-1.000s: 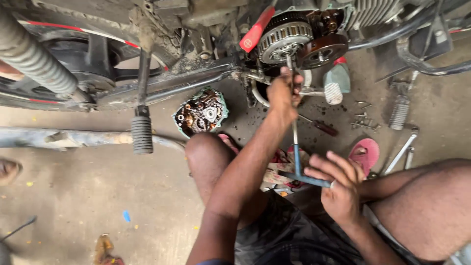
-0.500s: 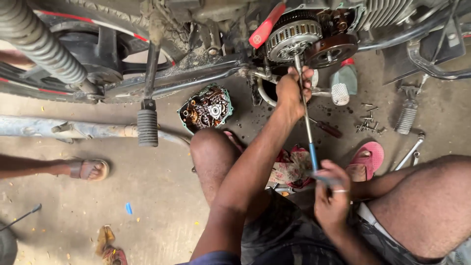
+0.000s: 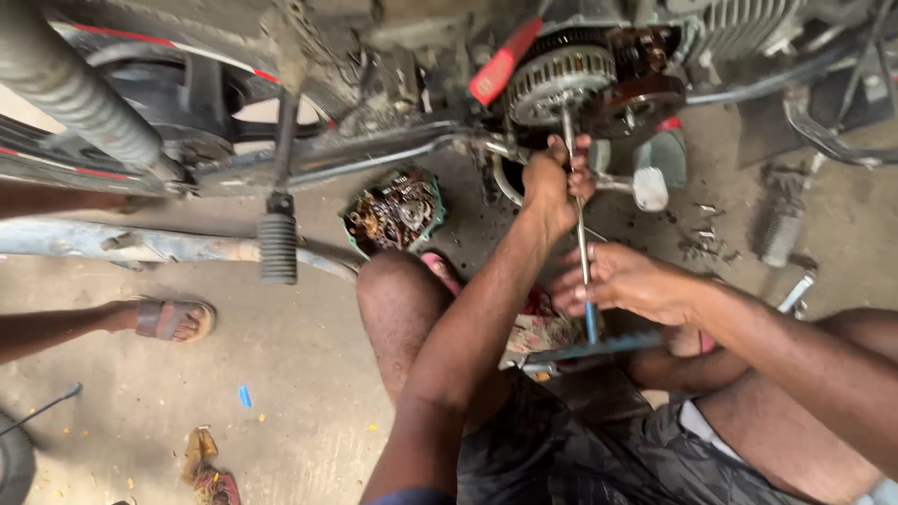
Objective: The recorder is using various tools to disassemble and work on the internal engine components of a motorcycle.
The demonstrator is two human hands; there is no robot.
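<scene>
The grimy grey motorcycle engine (image 3: 599, 84) fills the top, its ribbed round clutch drum (image 3: 559, 84) exposed. A long steel T-handle wrench (image 3: 582, 234) runs down from the drum. The left hand (image 3: 554, 182) is clenched around its upper shaft; the right hand (image 3: 622, 281) has its fingers wrapped around the shaft lower down.

Floor (image 3: 309, 374) is bare concrete, dusty, oil-stained darker under engine. Green-rimmed engine cover (image 3: 393, 210) sits on it, gears facing up. Scatter of small bolts (image 3: 706, 238) off to right, metal cylinder part (image 3: 779, 229) just beside them. Blue scrap (image 3: 244, 396) lying mid-floor, dirty rag (image 3: 210, 468) near bottom edge, tiny yellow flecks all around. Someone else's sandalled foot (image 3: 173, 318) planted at left. Long grey pipe (image 3: 131, 245) lies flat along floor.
</scene>
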